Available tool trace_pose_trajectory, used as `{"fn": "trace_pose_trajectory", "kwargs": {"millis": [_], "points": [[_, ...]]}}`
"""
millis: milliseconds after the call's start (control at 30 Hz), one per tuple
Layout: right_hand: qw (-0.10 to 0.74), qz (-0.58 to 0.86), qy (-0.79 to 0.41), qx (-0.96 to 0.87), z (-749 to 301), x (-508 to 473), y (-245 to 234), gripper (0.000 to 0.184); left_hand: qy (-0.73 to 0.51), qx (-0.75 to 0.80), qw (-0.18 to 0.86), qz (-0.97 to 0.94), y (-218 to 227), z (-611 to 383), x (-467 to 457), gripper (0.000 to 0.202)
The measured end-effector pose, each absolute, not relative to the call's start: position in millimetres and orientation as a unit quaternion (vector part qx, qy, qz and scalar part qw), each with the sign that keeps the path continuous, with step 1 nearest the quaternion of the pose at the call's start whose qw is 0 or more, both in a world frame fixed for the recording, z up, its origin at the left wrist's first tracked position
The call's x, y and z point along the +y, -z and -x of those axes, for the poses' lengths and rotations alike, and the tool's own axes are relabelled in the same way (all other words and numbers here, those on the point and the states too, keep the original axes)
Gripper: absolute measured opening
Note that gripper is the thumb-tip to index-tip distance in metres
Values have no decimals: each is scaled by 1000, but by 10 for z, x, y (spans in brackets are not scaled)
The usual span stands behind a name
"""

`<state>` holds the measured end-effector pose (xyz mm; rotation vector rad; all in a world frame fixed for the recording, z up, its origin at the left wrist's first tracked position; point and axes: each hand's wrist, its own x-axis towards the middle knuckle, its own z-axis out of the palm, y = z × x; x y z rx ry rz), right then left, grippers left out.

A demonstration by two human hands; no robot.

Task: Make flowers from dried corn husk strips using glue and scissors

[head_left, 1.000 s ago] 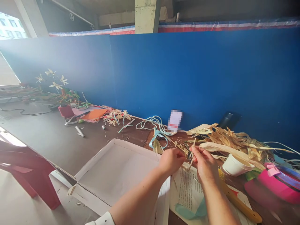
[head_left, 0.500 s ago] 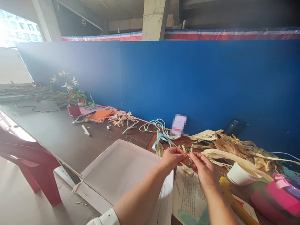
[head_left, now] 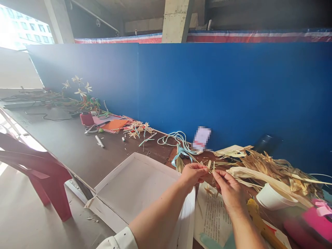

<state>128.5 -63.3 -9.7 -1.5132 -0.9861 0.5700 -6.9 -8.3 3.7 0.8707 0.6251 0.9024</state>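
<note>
The dried husk strips [head_left: 209, 164] are thin, pale slivers standing up between the 2 hands, just above the near edge of the counter [head_left: 64, 145]. The left hand [head_left: 193, 174] pinches them from the left with thumb and fingertips closed on them. The right hand [head_left: 229, 189] meets it from the right, its fingers also closed on the strips, so both hands grip the same small bundle.

Directly under the hands lies a printed page [head_left: 211, 216], with a few loose husk scraps on it. To the left of the page sits a shallow white cardboard tray [head_left: 135, 183], which the left forearm crosses. To the right of the hands, a pile of dried corn husks [head_left: 272, 167] spreads across the counter, and a white cup [head_left: 269, 197] stands just in front of it. A blurred pink object [head_left: 311, 224] and a yellow tool [head_left: 259, 223] lie at the lower right.

Behind the hands, light blue cord [head_left: 178, 140] is coiled near the blue partition [head_left: 220, 90]. Farther left along the counter are orange paper [head_left: 114, 124], a small white tube [head_left: 100, 141] and husk flowers [head_left: 77, 86]. A red plastic chair [head_left: 38, 166] stands beside the counter.
</note>
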Motion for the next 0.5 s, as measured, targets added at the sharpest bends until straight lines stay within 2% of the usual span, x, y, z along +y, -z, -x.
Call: {"fn": "trace_pose_trajectory", "kwargs": {"millis": [500], "points": [[559,644,-292,-432,-1160,-664,17,41,-455,302,744,-383,-52,37,-81,41]]}}
